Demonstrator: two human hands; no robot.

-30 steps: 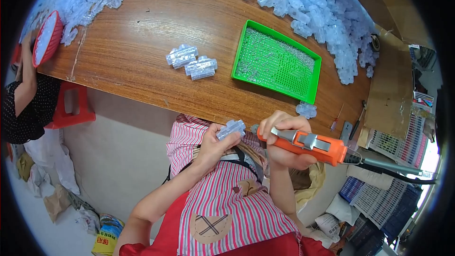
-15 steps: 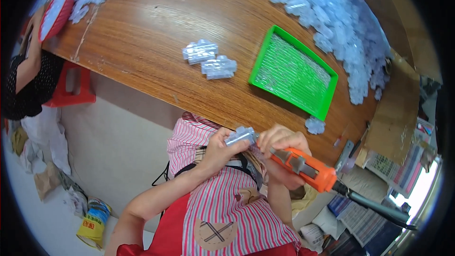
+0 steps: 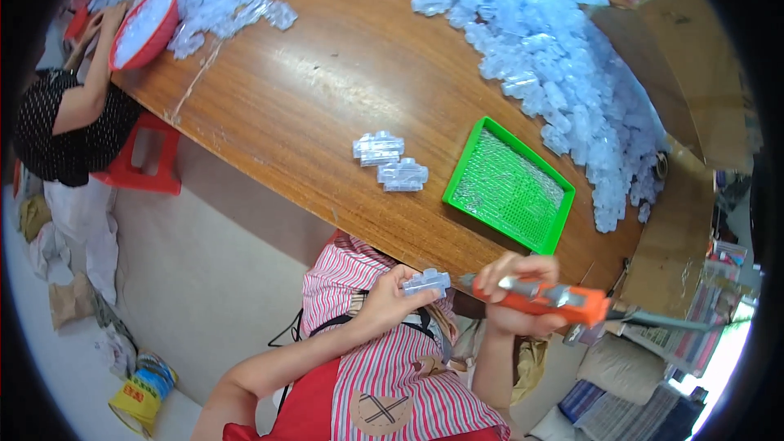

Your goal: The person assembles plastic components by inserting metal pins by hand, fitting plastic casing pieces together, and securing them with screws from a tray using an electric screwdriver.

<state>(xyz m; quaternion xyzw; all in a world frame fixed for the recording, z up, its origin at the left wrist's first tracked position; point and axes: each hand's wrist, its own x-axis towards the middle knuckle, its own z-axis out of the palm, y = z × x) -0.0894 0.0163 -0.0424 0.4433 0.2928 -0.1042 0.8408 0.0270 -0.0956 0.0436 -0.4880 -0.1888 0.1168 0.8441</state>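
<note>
A wooden table (image 3: pixel 310 106) – green tray (image 3: pixel 509 184) near its front edge, clear parts heaped behind. Left hand (image 3: pixel 390 300) pinches a clear part (image 3: pixel 427 282); right hand (image 3: pixel 516 294) grips an orange screwdriver (image 3: pixel 543 297).

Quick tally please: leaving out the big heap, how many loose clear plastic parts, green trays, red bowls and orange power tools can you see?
Clear plastic parts: 3, two on the wooden table, one in the left hand
Green plastic tray: 1
Red round bowl: 1
Orange power screwdriver, in the right hand: 1
Total: 6
</note>
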